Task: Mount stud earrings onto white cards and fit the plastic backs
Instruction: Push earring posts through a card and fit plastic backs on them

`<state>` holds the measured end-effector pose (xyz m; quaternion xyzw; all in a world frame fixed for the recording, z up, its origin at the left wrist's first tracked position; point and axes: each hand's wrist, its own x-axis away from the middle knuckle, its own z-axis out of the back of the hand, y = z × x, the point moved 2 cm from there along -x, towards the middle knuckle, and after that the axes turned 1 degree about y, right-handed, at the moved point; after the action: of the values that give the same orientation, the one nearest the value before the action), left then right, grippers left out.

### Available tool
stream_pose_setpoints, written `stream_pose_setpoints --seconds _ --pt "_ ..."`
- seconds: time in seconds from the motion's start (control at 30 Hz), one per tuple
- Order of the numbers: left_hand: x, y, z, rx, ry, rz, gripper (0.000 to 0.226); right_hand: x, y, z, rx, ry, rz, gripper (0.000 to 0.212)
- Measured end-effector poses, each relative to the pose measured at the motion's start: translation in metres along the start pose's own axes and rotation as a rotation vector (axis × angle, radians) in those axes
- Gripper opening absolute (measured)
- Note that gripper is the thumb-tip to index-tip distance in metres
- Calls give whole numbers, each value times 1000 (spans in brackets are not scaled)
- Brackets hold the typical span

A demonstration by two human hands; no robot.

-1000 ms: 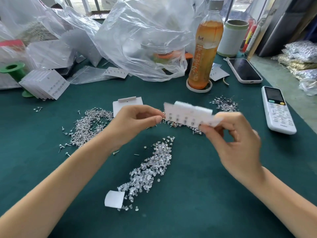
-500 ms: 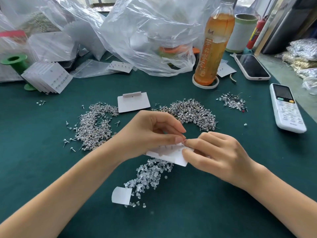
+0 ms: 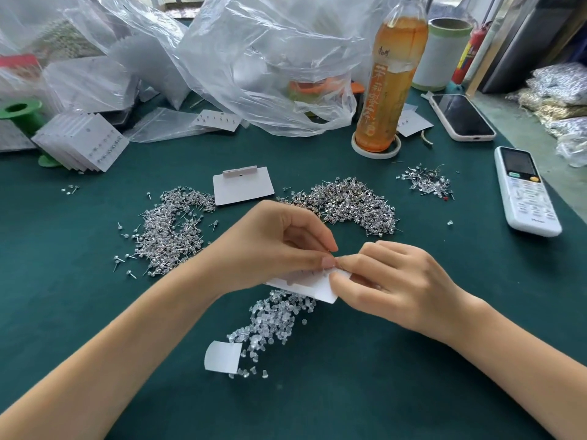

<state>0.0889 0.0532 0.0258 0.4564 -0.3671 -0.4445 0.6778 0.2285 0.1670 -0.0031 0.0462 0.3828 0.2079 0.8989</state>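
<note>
Two hands meet over green counter (image 3: 381, 392). Left hand (image 3: 273, 249) and right hand (image 3: 390, 284) both pinch one white card (image 3: 313, 285), tilted, low above clear plastic backs pile (image 3: 273, 319). Three stud heaps: left (image 3: 171, 230), middle (image 3: 349, 201), small right (image 3: 427, 182). One blank card (image 3: 243, 187) lies beyond.

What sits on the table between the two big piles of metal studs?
In the head view, a blank white card lies flat between the left stud pile and the right stud pile.
</note>
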Motion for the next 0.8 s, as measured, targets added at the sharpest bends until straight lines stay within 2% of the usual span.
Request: stream_pose_setpoints --seconds 0.23,0.47,0.8 --pt "-1 1 0 9 40 -35 13 -1 1 2 -14 5 -13 22" --pt "-1 2 0 -63 -3 -36 13 2 -1 -1 -12 -3 -14 30" --pt "-1 5 2 -117 -40 -65 14 2 -1 -2 -18 -3 -11 25"
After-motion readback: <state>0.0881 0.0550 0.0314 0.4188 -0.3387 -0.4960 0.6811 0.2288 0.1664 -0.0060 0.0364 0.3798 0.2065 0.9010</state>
